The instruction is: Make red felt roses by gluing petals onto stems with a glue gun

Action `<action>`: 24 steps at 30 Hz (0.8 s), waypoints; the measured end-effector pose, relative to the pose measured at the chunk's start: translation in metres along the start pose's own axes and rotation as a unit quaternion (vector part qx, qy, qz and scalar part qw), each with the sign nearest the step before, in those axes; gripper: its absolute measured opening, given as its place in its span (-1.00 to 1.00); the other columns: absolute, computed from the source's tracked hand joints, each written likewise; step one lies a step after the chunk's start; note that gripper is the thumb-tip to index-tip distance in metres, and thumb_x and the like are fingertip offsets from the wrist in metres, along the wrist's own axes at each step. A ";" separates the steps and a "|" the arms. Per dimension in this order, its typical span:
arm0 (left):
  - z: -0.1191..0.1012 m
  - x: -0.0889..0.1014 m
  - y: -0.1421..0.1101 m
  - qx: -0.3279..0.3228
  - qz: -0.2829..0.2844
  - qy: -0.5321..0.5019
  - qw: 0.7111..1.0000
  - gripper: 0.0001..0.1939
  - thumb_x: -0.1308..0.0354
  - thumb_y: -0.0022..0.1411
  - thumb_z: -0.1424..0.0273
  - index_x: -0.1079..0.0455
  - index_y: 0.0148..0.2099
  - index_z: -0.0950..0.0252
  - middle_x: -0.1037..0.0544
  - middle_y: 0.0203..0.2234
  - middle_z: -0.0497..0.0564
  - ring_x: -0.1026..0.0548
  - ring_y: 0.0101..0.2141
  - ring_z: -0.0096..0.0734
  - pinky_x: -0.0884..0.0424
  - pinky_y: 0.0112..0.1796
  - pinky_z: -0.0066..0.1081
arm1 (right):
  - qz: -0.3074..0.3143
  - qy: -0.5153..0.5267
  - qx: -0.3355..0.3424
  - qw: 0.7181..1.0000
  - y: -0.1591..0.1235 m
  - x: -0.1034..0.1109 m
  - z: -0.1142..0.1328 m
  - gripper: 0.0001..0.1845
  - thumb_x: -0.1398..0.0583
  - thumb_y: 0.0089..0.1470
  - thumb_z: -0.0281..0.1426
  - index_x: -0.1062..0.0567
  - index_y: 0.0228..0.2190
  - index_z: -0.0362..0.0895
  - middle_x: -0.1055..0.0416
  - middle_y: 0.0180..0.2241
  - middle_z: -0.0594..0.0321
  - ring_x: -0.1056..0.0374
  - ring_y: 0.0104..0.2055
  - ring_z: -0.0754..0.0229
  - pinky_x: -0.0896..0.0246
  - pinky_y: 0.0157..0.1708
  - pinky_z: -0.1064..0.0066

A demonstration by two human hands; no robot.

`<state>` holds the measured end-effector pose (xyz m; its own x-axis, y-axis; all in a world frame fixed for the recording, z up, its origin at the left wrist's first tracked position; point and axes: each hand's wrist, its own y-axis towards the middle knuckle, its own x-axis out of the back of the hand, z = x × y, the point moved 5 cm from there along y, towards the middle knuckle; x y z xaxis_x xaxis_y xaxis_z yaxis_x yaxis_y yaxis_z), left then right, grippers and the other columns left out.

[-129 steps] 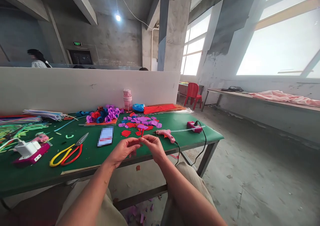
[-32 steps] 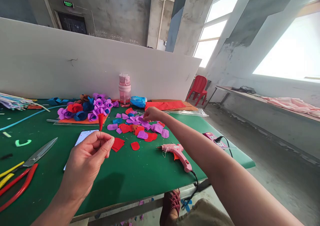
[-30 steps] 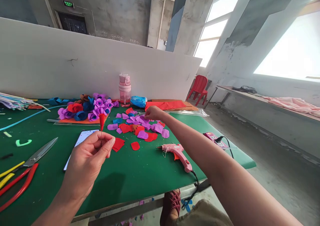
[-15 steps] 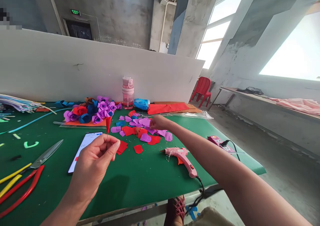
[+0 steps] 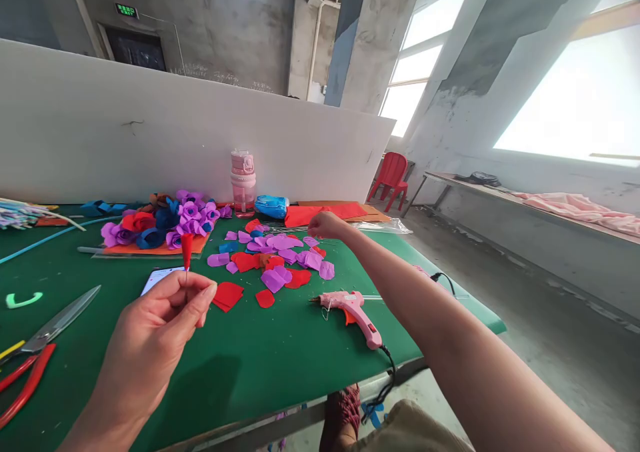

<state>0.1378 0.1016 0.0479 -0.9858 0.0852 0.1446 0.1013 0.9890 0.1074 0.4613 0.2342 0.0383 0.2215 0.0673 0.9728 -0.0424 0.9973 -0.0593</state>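
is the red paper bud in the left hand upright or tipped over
Upright: the red paper bud rises nearly straight above the left hand, its wide end on top.

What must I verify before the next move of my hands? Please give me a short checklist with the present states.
1. Red rolled piece held in the left hand: ok, upright.
2. Right hand holding a petal: cannot tell; its grip does not show clearly.
3. Glue gun apart from the loose petals: ok.
4. Glue gun hot: cannot tell.
5. Cord kept on the table: not ok, it hangs past the near edge.
6. Scissors away from both hands: ok.
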 end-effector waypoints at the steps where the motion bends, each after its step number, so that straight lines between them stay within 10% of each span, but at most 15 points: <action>1: 0.001 0.000 0.000 0.005 0.001 -0.001 1.000 -0.76 -0.21 -0.01 0.17 -0.37 -0.36 0.21 -0.26 -0.63 -0.13 -0.19 -0.56 -0.51 -0.12 -0.59 -0.54 | 0.010 -0.002 -0.002 1.000 -0.002 -0.002 -0.004 -0.79 -0.13 0.00 -0.44 -0.55 -0.36 -0.23 -0.51 -0.43 0.19 -0.38 -0.45 0.29 -0.16 -0.47 0.56; 9: 0.002 -0.003 -0.002 0.006 0.008 0.008 1.000 -0.78 -0.22 -0.01 0.18 -0.37 -0.37 0.19 -0.25 -0.65 -0.14 -0.18 -0.55 -0.51 -0.14 -0.56 -0.54 | 0.110 -0.025 0.029 0.993 -0.013 -0.045 0.000 -0.59 -0.33 -0.30 -0.40 -0.52 -0.27 -0.05 -0.49 -0.38 0.30 -0.37 -0.41 0.26 -0.11 -0.54 0.58; 24: -0.003 -0.007 -0.001 0.001 -0.005 0.000 1.000 -0.77 -0.23 -0.04 0.19 -0.39 -0.37 0.21 -0.27 -0.66 -0.12 -0.20 -0.57 -0.50 -0.15 -0.59 -0.54 | 0.065 -0.051 0.064 0.995 -0.021 -0.032 0.026 -0.79 -0.25 -0.10 -0.36 -0.54 -0.33 -0.13 -0.50 -0.29 0.19 -0.35 -0.24 0.17 -0.07 -0.44 0.52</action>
<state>0.1454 0.0998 0.0499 -0.9869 0.0750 0.1429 0.0906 0.9902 0.1066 0.4297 0.2107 0.0146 0.1057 0.1856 0.9769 -0.1884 0.9684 -0.1636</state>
